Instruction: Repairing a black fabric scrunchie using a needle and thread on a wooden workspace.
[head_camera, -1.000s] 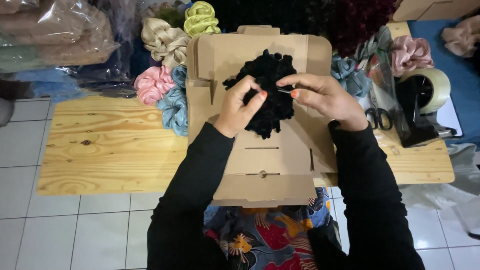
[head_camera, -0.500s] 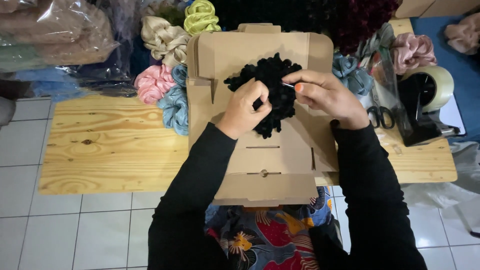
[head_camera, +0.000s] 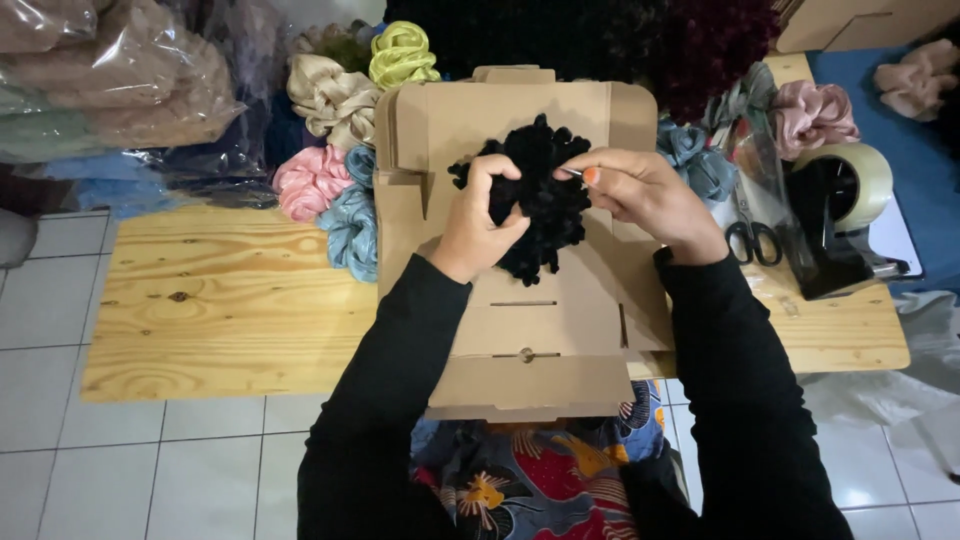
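Note:
A fluffy black scrunchie (head_camera: 540, 215) lies on an unfolded brown cardboard box (head_camera: 520, 340) in the middle of the wooden table (head_camera: 220, 310). My left hand (head_camera: 478, 222) grips its left side, fingers curled into the fabric. My right hand (head_camera: 640, 188) pinches its upper right edge between thumb and fingertips. Both arms wear black sleeves.
Pink (head_camera: 308, 182), blue (head_camera: 352, 228), beige (head_camera: 330, 95) and yellow-green (head_camera: 400, 55) scrunchies are piled left of the box. Scissors (head_camera: 748, 235) and a tape dispenser (head_camera: 840, 215) stand at the right. Plastic bags (head_camera: 110, 90) fill the far left. White floor tiles lie below.
Both hands have shifted slightly on the black scrunchie, closing in toward its middle. The box has not moved.

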